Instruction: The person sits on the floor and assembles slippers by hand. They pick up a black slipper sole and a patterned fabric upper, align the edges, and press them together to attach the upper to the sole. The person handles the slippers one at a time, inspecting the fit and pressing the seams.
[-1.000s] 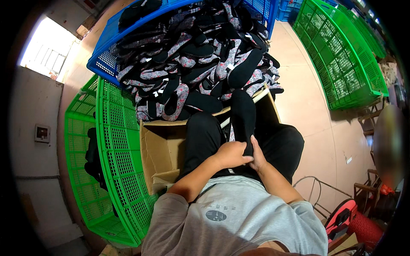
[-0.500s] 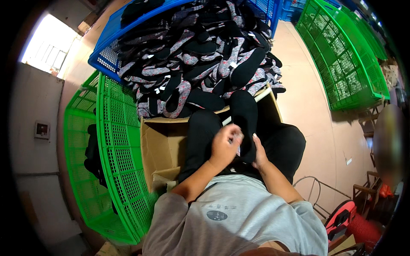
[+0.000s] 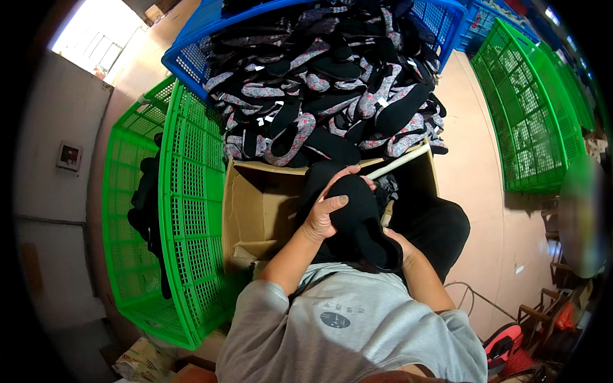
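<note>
You hold a black slipper (image 3: 352,207) above your lap, at the near edge of the cardboard box (image 3: 246,191). Your left hand (image 3: 321,218) curls around its toe end, thumb on top; your right hand (image 3: 408,249) grips its heel end, fingers partly hidden. A white tube (image 3: 402,159) reaches the box's far right corner. Beyond its far edge, floral-lined slippers (image 3: 332,102) heap at the blue crate (image 3: 191,67); a green crate (image 3: 195,210) stands along its left edge.
</note>
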Demonstrator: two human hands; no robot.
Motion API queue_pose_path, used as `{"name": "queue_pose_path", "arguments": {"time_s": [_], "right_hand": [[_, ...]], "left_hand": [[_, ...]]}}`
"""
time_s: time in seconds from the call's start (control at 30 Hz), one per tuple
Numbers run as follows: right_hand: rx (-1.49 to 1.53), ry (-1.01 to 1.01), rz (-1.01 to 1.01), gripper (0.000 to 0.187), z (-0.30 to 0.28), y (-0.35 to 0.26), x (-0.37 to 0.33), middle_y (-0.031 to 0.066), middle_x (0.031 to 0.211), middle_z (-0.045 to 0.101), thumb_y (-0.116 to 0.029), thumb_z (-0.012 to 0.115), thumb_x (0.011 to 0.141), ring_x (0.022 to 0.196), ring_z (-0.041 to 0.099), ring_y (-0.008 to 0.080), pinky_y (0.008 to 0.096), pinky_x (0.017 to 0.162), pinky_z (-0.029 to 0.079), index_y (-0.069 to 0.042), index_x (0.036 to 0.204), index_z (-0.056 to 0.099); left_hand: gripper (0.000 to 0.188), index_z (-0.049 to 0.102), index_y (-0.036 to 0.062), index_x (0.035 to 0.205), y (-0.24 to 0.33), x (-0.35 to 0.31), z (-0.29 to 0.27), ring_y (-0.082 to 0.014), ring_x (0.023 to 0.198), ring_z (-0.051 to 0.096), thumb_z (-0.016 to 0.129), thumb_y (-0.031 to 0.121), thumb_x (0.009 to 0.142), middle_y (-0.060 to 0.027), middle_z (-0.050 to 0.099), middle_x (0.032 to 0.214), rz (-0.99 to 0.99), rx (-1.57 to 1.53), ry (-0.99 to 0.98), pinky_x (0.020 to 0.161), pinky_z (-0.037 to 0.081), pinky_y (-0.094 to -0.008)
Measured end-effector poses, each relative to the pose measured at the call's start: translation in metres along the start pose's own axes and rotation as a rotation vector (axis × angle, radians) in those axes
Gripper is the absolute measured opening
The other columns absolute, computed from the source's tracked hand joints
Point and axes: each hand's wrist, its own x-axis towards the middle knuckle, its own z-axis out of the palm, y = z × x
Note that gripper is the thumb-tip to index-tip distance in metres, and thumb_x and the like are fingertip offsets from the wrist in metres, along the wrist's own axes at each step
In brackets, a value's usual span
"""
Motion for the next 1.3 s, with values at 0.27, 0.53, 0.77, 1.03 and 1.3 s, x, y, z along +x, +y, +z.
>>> {"name": "queue_pose_path", "arguments": {"time_s": [0.27, 0.53, 0.77, 1.03, 1.3], "right_hand": [[-0.067, 0.428, -0.313, 0.04, 0.006, -0.006, 0.016, 0.0135, 0.121, 0.068, -0.029, 0.054, 0.102, 0.102, 0.069, 0.0231, 0.0338, 0.088, 0.057, -0.002, 0.131, 0.059], [-0.107, 0.456, -0.66, 0.03, -0.015, 0.003, 0.013, 0.0081, 0.104, 0.071, -0.033, 0.059, 0.101, 0.087, 0.07, 0.0192, 0.0337, 0.074, 0.059, -0.006, 0.113, 0.064], [-0.124, 0.382, -0.424, 0.038, -0.042, -0.002, 0.009, 0.0062, 0.103, 0.068, -0.042, 0.053, 0.102, 0.087, 0.067, 0.0182, 0.0324, 0.072, 0.056, -0.008, 0.116, 0.062], [-0.507, 0.647, -0.468, 0.036, 0.01, 0.003, 0.018, 0.0048, 0.113, 0.066, -0.026, 0.063, 0.095, 0.099, 0.064, 0.0177, 0.031, 0.079, 0.054, -0.01, 0.128, 0.06], [-0.363, 0.607, -0.519, 0.017, 0.025, 0.01, 0.022, 0.0034, 0.097, 0.068, -0.021, 0.065, 0.094, 0.081, 0.064, 0.0134, 0.0285, 0.069, 0.053, -0.007, 0.104, 0.066]], "left_hand": [[0.044, 0.054, 0.0079, 0.13, -0.001, -0.015, -0.007, -0.0163, 0.099, 0.06, 0.066, 0.006, 0.088, -0.0074, 0.061, 0.113, 0.265, 0.178, 0.44, 0.093, 0.05, -0.0298], [0.035, 0.058, 0.0092, 0.125, -0.01, -0.012, -0.008, -0.0243, 0.105, 0.062, 0.065, 0.008, 0.09, -0.011, 0.064, 0.113, 0.319, 0.067, 0.597, 0.094, 0.052, -0.0394], [0.036, 0.057, 0.0084, 0.123, -0.002, -0.015, 0.0, -0.0213, 0.103, 0.06, 0.066, 0.008, 0.088, -0.0076, 0.061, 0.113, 0.339, 0.266, 0.573, 0.096, 0.047, -0.0335], [0.049, 0.052, 0.0, 0.128, -0.001, -0.033, 0.027, -0.0287, 0.114, 0.057, 0.07, 0.007, 0.083, -0.0157, 0.059, 0.122, 0.574, 1.142, 0.25, 0.104, 0.041, -0.0383], [0.053, 0.059, 0.0048, 0.123, -0.029, -0.04, 0.06, -0.0373, 0.114, 0.057, 0.078, 0.013, 0.075, -0.0173, 0.057, 0.125, 0.596, 1.276, -0.279, 0.1, 0.046, -0.0467]]}}
